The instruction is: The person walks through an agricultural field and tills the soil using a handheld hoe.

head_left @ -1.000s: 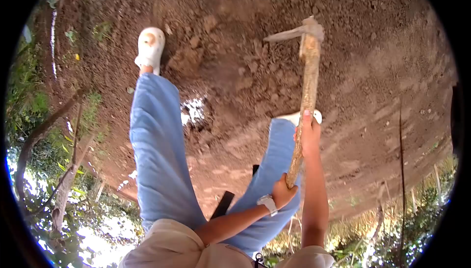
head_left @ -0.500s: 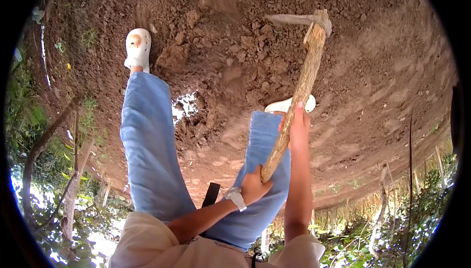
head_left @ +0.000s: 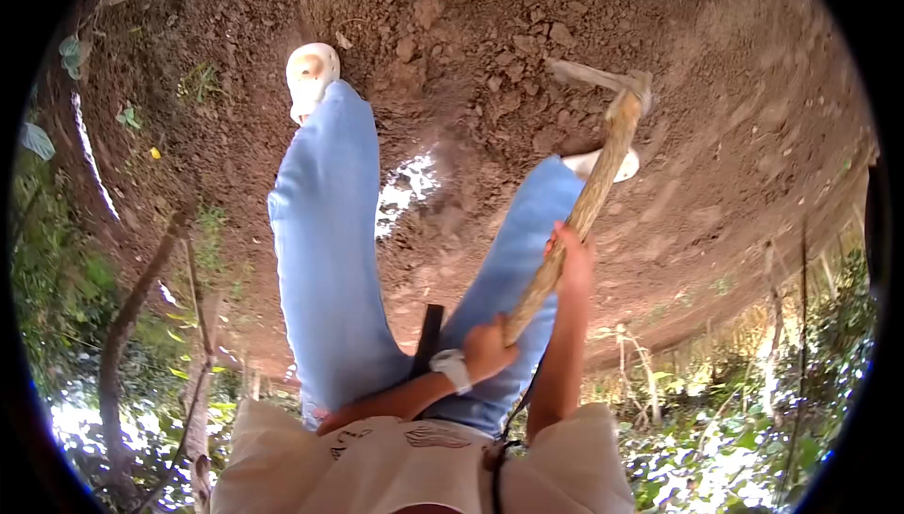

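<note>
A hoe with a rough wooden handle point(head_left: 595, 184) slants up and to the right in front of me. Its metal blade point(head_left: 586, 73) points left over the loose soil, a little blurred. My left hand point(head_left: 488, 350), with a pale watch at the wrist, is wrapped round the lower end of the handle, by my thigh. Further up, my right hand point(head_left: 573, 255) grips the handle near its middle. The head of the hoe is close over broken clods point(head_left: 513, 67). Part of my right white clog point(head_left: 617, 166) is hidden behind the handle.
My left white clog point(head_left: 313, 72) stands on the brown soil point(head_left: 716, 222). A bright patch of light point(head_left: 405, 192) lies between my legs. Thin trunks point(head_left: 118, 345) and leafy plants rise at the left; stalks and shrubs point(head_left: 734, 439) line the lower right.
The hoe's head has come lower and closer to me, its blade tilting more downward to the right. Both hands keep their grip. My legs appear shifted right, the left knee more bent.
</note>
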{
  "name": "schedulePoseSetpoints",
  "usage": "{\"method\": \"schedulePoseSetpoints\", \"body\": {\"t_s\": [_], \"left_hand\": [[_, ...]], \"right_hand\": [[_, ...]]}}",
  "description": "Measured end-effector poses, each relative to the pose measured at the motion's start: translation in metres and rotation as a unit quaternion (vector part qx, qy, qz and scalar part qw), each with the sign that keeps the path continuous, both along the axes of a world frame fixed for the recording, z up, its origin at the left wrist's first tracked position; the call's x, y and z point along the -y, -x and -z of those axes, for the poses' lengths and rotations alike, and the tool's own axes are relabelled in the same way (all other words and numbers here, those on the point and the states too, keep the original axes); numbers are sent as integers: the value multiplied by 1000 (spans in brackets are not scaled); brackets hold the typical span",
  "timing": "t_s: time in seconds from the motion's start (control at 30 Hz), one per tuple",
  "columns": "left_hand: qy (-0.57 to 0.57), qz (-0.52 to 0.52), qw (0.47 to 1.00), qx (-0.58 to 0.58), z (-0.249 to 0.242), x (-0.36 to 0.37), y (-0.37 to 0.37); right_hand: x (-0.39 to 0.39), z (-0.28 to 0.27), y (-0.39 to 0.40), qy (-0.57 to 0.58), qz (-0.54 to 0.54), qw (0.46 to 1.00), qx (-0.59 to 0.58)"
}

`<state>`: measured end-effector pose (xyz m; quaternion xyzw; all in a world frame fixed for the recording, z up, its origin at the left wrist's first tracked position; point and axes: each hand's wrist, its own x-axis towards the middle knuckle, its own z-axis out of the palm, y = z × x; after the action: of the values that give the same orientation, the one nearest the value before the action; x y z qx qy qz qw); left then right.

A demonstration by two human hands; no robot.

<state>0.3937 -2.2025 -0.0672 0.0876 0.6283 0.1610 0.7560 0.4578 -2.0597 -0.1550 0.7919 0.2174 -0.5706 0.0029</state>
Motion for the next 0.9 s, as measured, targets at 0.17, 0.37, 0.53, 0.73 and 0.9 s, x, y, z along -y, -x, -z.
{"method": "schedulePoseSetpoints", "body": {"t_s": [0.17, 0.37, 0.53, 0.73, 0.9], "left_hand": [[7, 137, 984, -111, 45, 76, 26], [-89, 124, 954, -257, 82, 111, -42], [-56, 239, 939, -240, 47, 91, -100], [-137, 449, 798, -378, 41, 76, -105], [-146, 589, 726, -323, 91, 73, -43]], "right_hand": [[73, 20, 25, -110, 177, 977, -41], [104, 54, -43, -127, 274, 936, -180], [97, 35, -127, -129, 297, 923, -209], [127, 40, -181, -102, 519, 801, -281], [174, 111, -138, -64, 637, 728, -246]]}}
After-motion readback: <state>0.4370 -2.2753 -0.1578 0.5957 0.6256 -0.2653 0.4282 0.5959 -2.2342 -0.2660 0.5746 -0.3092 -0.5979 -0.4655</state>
